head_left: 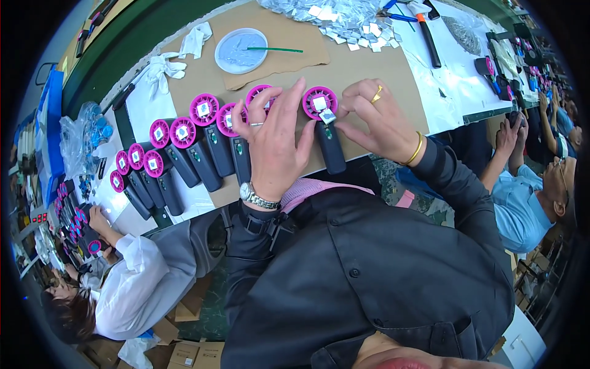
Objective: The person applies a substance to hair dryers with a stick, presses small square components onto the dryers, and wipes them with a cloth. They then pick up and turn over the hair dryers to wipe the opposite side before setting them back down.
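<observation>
Over a row of handheld fans, my left hand (276, 138) is raised with its fingers spread and nothing in them. My right hand (384, 126) has its thumb and index finger bent together at the edge of a small silvery square tile (327, 115). That tile sits tilted over the lower rim of a pink-headed fan (312, 92) with a dark handle (332, 152). A white square (319, 103) lies at the middle of this fan's head. Just left, my left hand partly covers another pink fan head (253, 92) and hides part of its handle.
More pink fans (183, 133), several with square pieces at their centres, line the table leftward. Beyond them are a white dish of grey paste (230, 58) with a green stick (276, 49), white gloves (165, 66), piled square tiles (362, 34) and a hammer (429, 40). Co-workers sit on both sides.
</observation>
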### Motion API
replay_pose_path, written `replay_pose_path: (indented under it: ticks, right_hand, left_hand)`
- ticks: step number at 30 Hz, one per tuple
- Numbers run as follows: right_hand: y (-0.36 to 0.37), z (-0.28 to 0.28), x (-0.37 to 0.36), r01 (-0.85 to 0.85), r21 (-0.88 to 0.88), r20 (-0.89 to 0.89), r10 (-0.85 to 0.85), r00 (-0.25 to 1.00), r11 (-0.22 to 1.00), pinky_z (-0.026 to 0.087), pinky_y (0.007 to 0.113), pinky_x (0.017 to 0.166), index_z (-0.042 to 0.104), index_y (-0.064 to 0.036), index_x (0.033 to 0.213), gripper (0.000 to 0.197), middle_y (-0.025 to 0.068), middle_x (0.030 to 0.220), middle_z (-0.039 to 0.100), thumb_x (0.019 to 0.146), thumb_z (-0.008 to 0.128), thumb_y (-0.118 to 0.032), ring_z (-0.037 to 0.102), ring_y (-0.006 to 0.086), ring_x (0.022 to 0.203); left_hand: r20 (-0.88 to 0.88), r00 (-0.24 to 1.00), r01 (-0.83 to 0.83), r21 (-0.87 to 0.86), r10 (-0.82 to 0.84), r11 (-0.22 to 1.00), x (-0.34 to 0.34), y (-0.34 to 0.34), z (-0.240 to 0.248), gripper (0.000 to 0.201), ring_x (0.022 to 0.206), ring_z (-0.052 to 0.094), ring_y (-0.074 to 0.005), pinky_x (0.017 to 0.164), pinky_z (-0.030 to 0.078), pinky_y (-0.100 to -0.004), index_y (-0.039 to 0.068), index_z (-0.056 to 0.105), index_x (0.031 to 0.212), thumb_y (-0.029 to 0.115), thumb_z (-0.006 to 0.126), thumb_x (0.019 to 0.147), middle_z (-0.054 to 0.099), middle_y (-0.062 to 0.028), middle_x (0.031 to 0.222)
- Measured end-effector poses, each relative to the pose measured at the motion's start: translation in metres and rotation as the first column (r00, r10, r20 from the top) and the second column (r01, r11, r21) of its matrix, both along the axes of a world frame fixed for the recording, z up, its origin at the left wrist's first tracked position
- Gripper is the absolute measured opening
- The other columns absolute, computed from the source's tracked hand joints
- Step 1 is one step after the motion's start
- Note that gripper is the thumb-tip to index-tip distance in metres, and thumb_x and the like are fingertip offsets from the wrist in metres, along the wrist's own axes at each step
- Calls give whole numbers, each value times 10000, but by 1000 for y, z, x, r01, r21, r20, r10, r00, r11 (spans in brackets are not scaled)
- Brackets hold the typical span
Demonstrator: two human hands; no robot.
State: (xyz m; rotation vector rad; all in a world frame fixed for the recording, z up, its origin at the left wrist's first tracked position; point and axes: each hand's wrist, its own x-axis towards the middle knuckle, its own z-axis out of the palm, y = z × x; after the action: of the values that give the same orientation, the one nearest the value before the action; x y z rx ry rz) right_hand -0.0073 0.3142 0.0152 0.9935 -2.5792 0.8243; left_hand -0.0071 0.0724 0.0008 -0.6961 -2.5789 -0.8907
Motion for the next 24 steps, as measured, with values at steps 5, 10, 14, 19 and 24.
replay_pose_path:
  ticks: [5,10,14,19,24]
  right_hand:
    - [-4,-5,-11,28,-31,-94,-30,995,999,471,427,917,666,-101,1078,347,62,1083,641,793,862,-76,634,302,1032]
    - [-5,-1,-19,6,55,-179,4,984,998,466,419,921,712,-111,1052,267,40,1038,651,817,840,-102,629,281,1007]
    - [-5,0,-22,8,115,-224,18,974,993,464,421,933,721,-111,1069,267,36,1050,656,826,830,-137,625,270,1009]
    - [-9,2,-26,42,189,-215,0,977,981,459,430,968,715,-104,1094,297,43,1059,643,837,827,-200,620,264,1039]
    - [-14,10,-32,27,281,-186,27,982,959,455,436,1006,714,-96,1104,319,51,1044,632,836,819,-234,624,263,1064]
  left_hand:
    - [10,999,50,2,-50,999,-8,6,-6,828,1316,548,-260,1228,161,-539,118,515,1575,139,845,816,732,4,1352]
    - [36,996,81,7,-81,997,-11,8,-2,863,1321,540,-263,1225,162,-539,114,496,1591,139,847,803,733,9,1353]
    - [16,995,95,16,-96,995,-13,9,-1,848,1293,562,-272,1223,159,-540,96,507,1581,159,845,807,737,-25,1228]
    - [13,995,99,4,-99,995,-13,9,-3,857,1275,574,-277,1223,155,-537,82,497,1586,152,845,806,745,-29,1181]
    - [17,994,112,27,-112,993,-14,9,-4,858,1282,567,-276,1221,157,-538,72,480,1589,129,840,813,753,-17,1208]
